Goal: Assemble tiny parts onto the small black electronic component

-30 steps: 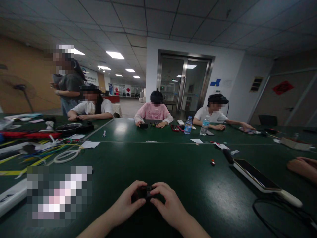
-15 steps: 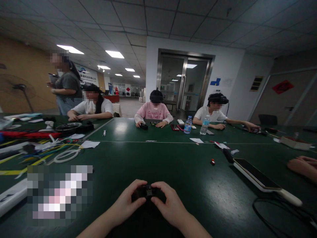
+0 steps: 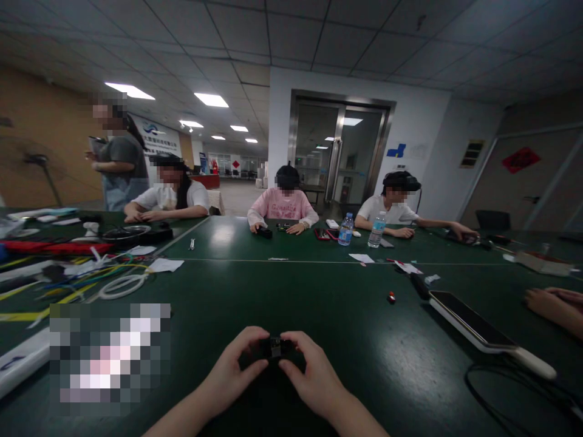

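A small black object (image 3: 276, 347) with a lighter grey patch on its face is between my two hands at the near middle of the table. Its kind does not show clearly. My left hand (image 3: 241, 358) grips its left end, fingers on the far side and thumb on the near side. On its right end my right hand (image 3: 307, 361) holds it the same way, the two thumb tips close together. The fingers hide both ends of the object.
The green table (image 3: 218, 303) carries a white device with a dark screen (image 3: 473, 318) and a black cable (image 3: 469, 388) on the right. Cables (image 3: 122, 285) and tools crowd the left. Bottles (image 3: 377, 230) stand ahead. Several people sit around; a person's hands (image 3: 553, 306) rest at right.
The black object has tipped between my hands, so its lighter grey face shows more. My fingers have shifted slightly around it. The standing person at left has moved a little.
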Motion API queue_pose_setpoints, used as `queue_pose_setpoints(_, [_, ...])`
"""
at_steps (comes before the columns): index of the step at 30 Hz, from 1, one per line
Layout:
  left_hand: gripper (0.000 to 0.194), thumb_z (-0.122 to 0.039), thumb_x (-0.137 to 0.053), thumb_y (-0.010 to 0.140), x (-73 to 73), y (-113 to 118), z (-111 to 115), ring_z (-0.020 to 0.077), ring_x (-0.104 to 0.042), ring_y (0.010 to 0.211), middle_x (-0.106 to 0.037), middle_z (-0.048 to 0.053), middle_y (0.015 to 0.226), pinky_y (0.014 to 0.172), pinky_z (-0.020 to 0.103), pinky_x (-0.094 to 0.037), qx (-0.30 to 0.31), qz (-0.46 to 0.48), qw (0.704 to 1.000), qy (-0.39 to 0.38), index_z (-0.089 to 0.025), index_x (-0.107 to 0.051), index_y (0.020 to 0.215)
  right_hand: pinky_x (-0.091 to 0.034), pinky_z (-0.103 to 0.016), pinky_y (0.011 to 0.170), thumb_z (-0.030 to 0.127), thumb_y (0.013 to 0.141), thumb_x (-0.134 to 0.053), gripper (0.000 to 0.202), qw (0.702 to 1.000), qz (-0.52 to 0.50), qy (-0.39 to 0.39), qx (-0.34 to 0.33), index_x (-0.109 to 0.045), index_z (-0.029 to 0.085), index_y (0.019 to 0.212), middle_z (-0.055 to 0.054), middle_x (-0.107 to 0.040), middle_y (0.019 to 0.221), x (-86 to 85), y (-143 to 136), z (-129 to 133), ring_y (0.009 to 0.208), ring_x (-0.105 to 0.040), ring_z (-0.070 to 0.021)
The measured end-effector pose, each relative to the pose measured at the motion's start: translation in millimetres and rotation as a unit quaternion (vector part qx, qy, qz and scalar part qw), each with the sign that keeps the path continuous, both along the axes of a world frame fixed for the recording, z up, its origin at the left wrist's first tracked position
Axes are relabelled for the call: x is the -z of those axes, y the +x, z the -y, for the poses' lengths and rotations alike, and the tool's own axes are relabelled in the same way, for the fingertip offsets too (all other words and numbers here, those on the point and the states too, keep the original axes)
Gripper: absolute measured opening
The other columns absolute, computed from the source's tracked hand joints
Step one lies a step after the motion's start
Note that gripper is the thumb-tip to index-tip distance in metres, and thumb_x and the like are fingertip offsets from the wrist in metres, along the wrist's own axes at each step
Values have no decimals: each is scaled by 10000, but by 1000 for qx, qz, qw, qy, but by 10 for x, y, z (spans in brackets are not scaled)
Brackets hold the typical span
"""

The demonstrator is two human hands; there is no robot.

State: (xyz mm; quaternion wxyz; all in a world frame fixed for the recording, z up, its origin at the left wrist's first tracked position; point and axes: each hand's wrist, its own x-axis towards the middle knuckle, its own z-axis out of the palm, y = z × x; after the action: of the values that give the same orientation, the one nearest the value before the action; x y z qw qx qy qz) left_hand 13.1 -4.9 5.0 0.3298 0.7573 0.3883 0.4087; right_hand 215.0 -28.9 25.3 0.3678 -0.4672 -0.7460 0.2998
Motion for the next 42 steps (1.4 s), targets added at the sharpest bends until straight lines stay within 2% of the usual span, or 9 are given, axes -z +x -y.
queue_pose_setpoints(4, [239,-196,-557,781,23,12,-7,235,-541,1025,-534,53,1124,796,316,-498,31,15,999,17,-286,-623,993,-414,-350,927,189,759,-545,378,1000,6,2,8,-522,262,1129,-33,-580,1118,23,9,-7,1057,-531,-202])
queue_pose_setpoints(9, [270,-194,-509,817,34,6,-11,234,-509,1092,-518,47,1153,915,358,-452,44,-10,999,27,-311,-623,1031,-420,-344,917,223,749,-577,388,999,17,-8,26,-521,271,1130,-21,-591,1096,36,12,-6,1035,-544,-199])
queue_pose_setpoints(13, [281,-204,-499,826,27,-3,-6,238,-501,1101,-521,45,1160,949,373,-426,45,-26,998,25,-314,-618,1055,-424,-327,911,231,757,-581,376,999,18,-12,29,-521,269,1126,-14,-595,1079,33,15,-2,1026,-550,-191])
queue_pose_setpoints(23, [265,-187,-500,823,-3,13,6,243,-494,1086,-505,46,1152,922,364,-431,49,-10,999,-3,-302,-615,1032,-433,-339,908,243,774,-567,348,999,19,-20,28,-528,267,1119,-18,-590,1091,4,6,-3,1026,-550,-200])
queue_pose_setpoints(29, [356,-127,-524,778,53,14,-2,190,-557,867,-518,44,1116,766,319,-473,27,5,999,-19,-286,-543,1096,-424,-331,915,225,763,-578,364,999,18,-16,32,-530,270,1121,-14,-589,1107,26,6,-10,1038,-543,-190])
queue_pose_setpoints(37, [365,-101,-524,758,78,10,-12,179,-543,838,-515,30,1111,751,312,-469,16,0,1000,-22,-278,-523,1077,-429,-350,916,218,760,-582,380,999,17,-28,34,-522,275,1131,-17,-582,1114,13,16,-7,1049,-539,-203])
queue_pose_setpoints(42, [480,-121,-542,743,76,4,-7,186,-548,851,-541,30,1090,785,338,-464,-3,-22,999,-41,-287,-445,1183,-426,-349,915,188,749,-586,376,998,-9,-43,34,-528,280,1109,4,-592,1090,39,-2,-31,1037,-543,-194])
